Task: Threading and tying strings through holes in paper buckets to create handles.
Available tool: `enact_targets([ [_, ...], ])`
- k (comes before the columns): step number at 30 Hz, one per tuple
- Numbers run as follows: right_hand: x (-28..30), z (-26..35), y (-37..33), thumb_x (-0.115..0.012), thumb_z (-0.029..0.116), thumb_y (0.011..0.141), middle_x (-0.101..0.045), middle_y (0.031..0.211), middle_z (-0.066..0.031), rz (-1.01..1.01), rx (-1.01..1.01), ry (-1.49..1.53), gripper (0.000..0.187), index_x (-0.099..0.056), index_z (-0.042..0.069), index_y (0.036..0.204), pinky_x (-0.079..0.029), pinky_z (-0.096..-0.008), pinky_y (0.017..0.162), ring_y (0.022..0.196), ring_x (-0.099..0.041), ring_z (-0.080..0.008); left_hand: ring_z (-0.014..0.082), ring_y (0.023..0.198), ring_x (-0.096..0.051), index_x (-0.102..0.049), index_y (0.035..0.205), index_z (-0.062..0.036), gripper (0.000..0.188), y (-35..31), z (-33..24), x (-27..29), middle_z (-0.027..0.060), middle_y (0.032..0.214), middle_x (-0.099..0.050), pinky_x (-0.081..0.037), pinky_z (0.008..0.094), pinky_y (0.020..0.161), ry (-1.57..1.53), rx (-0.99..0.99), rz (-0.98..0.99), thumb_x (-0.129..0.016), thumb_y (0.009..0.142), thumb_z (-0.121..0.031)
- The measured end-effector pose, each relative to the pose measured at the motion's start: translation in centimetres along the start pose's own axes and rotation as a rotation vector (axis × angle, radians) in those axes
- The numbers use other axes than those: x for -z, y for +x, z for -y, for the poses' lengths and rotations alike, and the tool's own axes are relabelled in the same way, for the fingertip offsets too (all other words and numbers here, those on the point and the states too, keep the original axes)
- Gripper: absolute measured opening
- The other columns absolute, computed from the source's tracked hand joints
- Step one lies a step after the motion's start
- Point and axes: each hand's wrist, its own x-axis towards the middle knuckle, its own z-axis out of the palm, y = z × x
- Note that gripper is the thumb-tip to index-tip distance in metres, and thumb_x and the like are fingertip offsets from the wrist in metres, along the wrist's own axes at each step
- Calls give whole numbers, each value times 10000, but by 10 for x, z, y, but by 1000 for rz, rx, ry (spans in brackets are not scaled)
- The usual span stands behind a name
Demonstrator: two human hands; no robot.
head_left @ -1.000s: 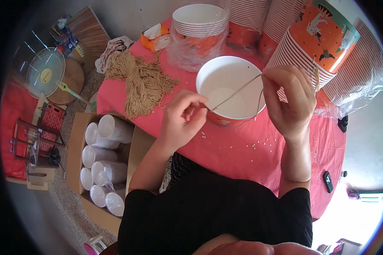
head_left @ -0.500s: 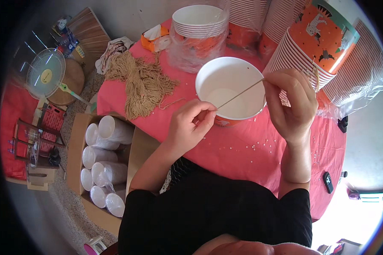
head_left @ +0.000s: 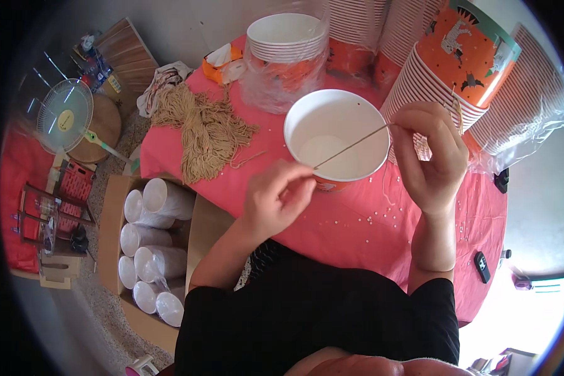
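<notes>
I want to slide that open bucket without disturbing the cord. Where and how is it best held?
Probably by the near rim of the bucket, right of the left hand, coming from the near side and pinching it inside and out. It stands upright and open, exposing that edge, while the cord slants over the opening beyond.

- String point(head_left: 352, 148), tan: both ends are disappearing between the fingertips of the left hand point(head_left: 274, 199) and the right hand point(head_left: 442, 169).
- Tub point(head_left: 294, 135), white inside: its outer wall is mostly hiding below the rim — partly behind the left hand.
- Wrapped tub stack point(head_left: 351, 26): is running past the upper edge.
- Pale specks point(head_left: 368, 220): are proving too small to identify.
- White stool-like object point(head_left: 145, 366): is being cropped by the lower edge.
</notes>
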Motion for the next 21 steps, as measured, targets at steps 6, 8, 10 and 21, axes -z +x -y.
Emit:
enact_targets([
  [6, 2, 4, -7, -623, -61, 860, -649, 843, -46, 21, -468, 379, 106, -607, -20, 956, -489, -238, 602, 708, -613, -94, 221, 675, -656, -645, 1041, -36, 245, 8, -8, -13, 108, 816, -649, -518, 345, 575, 106, -20, 255, -719, 816, -102],
  [8, 8, 0, -7, -617, -63, 865, -651, 856, -42, 40, -521, 520, 134, -601, -17, 991, -493, -229, 623, 731, -620, -88, 183, 633, -624, -648, 1019, -26, 217, 13, -1, -7, 89, 773, -624, -498, 320, 559, 72, 60, 152, -710, 835, -120],
  [10, 17, -4, -7, -612, -64, 871, -654, 868, -38, 59, -569, 666, 163, -595, -14, 1025, -498, -220, 643, 754, -626, -82, 136, 583, -556, -641, 958, -16, 185, 22, 17, 0, 62, 731, -593, -444, 276, 532, 105, 135, 68, -714, 841, -140],
  [21, -14, -19, -6, -622, -79, 846, -656, 836, -137, 295, -786, 1349, 168, -558, -22, 992, -550, -256, 530, 630, -654, -162, 148, 628, -578, -659, 1007, -14, 159, 70, 52, 16, 69, 785, -643, -469, 283, 591, 227, 50, -193, -640, 862, -76],
])
